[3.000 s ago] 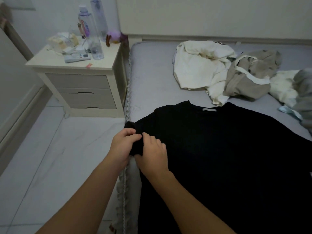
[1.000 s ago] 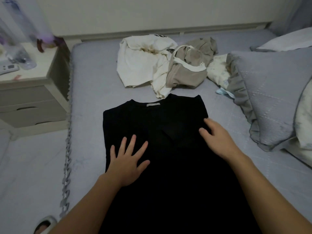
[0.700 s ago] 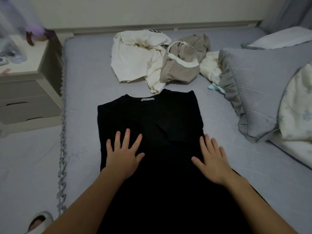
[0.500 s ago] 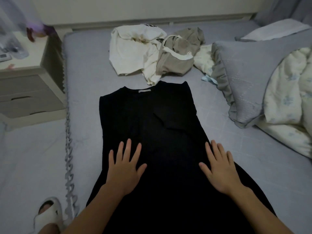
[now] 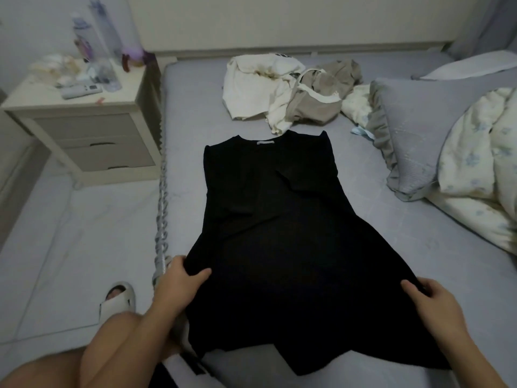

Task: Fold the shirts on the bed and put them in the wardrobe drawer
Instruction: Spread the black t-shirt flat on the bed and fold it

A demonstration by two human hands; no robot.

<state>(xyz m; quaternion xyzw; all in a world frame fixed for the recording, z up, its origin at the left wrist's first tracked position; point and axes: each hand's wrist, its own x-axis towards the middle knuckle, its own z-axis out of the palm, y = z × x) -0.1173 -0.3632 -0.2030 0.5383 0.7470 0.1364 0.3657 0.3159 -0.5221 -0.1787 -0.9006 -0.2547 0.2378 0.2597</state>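
Black shirt (image 5: 279,219) lies flat on bed (image 5: 190,107) below the cream clothes pile (image 5: 257,91), sleeves folded inward. Both hands, flat half a second ago, now clamp the hem: left hand (image 5: 179,281), right hand (image 5: 436,306). Lengthwise fold imminent.

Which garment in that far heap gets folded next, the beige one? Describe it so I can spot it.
On the grey bed, look beyond the black shirt to the heap by the wall. The beige garment lies between the cream shirt and the grey pillow; only it has white trim.
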